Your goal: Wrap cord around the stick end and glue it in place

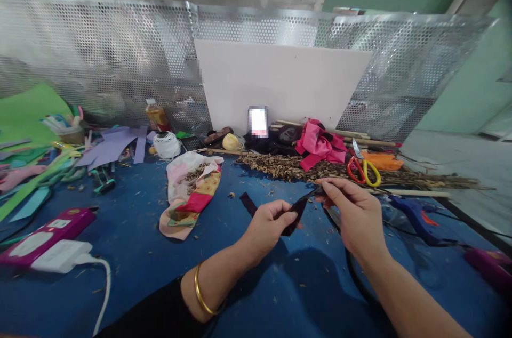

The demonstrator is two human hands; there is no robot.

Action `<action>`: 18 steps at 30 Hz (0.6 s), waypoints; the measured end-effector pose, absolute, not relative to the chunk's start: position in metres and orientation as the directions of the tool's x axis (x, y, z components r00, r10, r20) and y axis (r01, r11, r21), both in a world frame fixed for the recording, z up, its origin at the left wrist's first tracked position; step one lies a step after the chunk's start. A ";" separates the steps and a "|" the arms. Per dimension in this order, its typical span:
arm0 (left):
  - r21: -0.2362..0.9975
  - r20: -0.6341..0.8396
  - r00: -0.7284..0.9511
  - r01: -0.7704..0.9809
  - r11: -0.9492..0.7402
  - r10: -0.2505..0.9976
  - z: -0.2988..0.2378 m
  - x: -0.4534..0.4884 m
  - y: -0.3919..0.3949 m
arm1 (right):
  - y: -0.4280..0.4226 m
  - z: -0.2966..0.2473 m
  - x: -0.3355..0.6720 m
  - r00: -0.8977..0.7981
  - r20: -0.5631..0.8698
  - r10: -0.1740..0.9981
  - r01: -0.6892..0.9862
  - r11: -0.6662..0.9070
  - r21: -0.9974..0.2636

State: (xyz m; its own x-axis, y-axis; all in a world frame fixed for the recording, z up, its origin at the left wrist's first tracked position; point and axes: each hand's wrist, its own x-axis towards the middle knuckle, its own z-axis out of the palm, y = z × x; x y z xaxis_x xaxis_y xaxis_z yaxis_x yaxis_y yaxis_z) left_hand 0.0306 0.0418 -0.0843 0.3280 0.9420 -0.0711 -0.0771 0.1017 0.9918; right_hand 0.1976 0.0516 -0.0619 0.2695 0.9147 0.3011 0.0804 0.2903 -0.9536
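"Head view, on my remote feed: what should I log for the grip on each side?"

"Left hand (269,226): grip narrow, thumb and fingers pinching a thin black strip of soft material (301,207). Right hand (356,215): grip narrow too, thumb and fingers pinching the strip further along."

"Position of the strip?"

"Above the dusty blue counter (148,268), spanning the two hands, slanting up toward the right one. A dark end shows just past the left hand; I cannot tell whether it is the same piece."

"Things on the right?"

"Beyond the right hand I record metal scissors with one red and one yellow handle (364,166), at a long bundle of dry brown stems and leaves (276,167). Crumpled bright pink fabric (322,142) lies by the bundle. Further right, a blue tool with an orange-red trigger (416,218)."

"And on the left?"

"I note a patchwork cloth in pale pink, red and yellow (200,201), dry plant bits on it, apart from the left hand. Nearer the left edge, a magenta power strip (76,220) with a white plug (62,257). Behind the cloth, a ball of white cord (167,145)."
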 end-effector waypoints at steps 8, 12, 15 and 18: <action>0.971 0.067 0.281 0.204 -0.128 0.957 -0.067 0.019 0.042 | 0.062 -0.063 0.208 0.056 0.485 0.873 0.484 0.401 -0.777; 0.944 0.057 0.399 0.277 -0.180 0.915 -0.064 0.014 0.044 | 0.056 -0.062 0.196 -0.357 0.182 0.916 0.343 0.310 -0.887; 0.869 0.070 0.414 0.422 -0.259 0.908 -0.065 0.009 0.047 | 0.054 -0.064 0.193 -0.442 0.051 0.896 0.354 0.226 -0.907; 0.756 0.132 0.351 0.569 -0.323 0.927 -0.065 0.004 0.051 | 0.054 -0.067 0.195 -0.393 -0.079 0.916 0.362 0.076 -0.929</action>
